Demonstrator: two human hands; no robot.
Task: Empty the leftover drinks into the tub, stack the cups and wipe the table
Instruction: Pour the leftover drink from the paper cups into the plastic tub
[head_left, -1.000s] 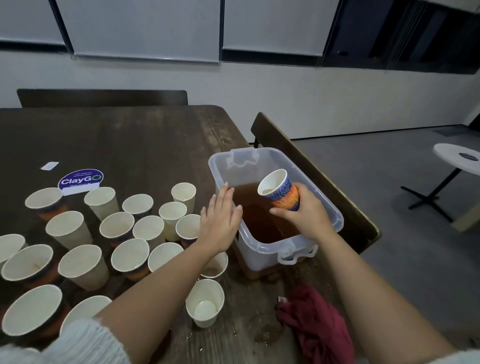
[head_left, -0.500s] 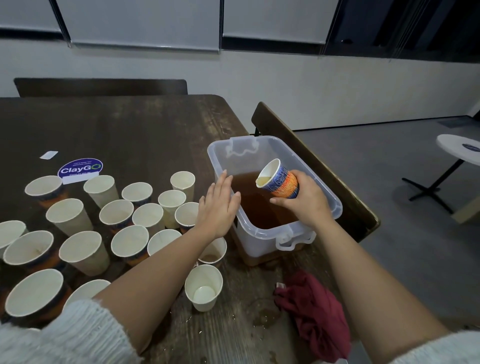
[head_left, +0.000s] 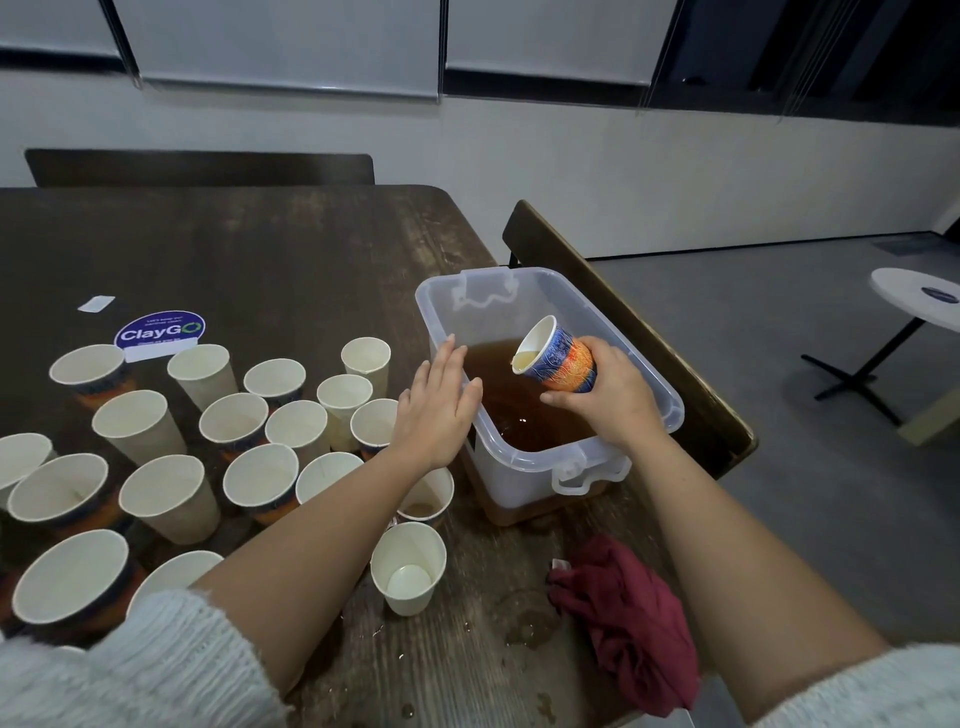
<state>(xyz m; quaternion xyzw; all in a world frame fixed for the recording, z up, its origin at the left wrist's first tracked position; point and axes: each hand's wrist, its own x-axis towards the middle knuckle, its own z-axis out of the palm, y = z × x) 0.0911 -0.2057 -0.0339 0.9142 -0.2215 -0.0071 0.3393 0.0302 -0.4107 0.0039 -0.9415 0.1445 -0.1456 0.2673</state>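
Brown liquid (head_left: 524, 415) fills the lower part of a clear plastic tub (head_left: 670, 410) standing at the right edge of a dark wooden table (head_left: 270, 260). Over the tub's opening, the right hand (head_left: 613, 400) grips a blue and orange patterned paper cup (head_left: 558, 361), fingers and thumb curled round its lower body; the cup is tipped over with its mouth facing left and down toward the liquid, and a little pale liquid shows inside the lip. The left hand (head_left: 439, 410) is flat and relaxed, fingers straight and together, lying at the tub's left wall with the fingertips reaching its rim; whether the palm presses on the wall cannot be told. Left of the tub stands a crowd of upright paper cups (head_left: 260, 447), close together, most with pale insides. One cup (head_left: 409, 566) stands apart near the front, just right of the left forearm, and another (head_left: 427, 499) with a brown remnant at its bottom sits partly under that forearm. A crumpled dark red cloth (head_left: 628, 623) lies on the table near the front edge, between the two forearms, with a small wet puddle (head_left: 530, 621) just beside it. A round blue ClayGo sticker (head_left: 160, 330) sits on the tabletop behind the cups.
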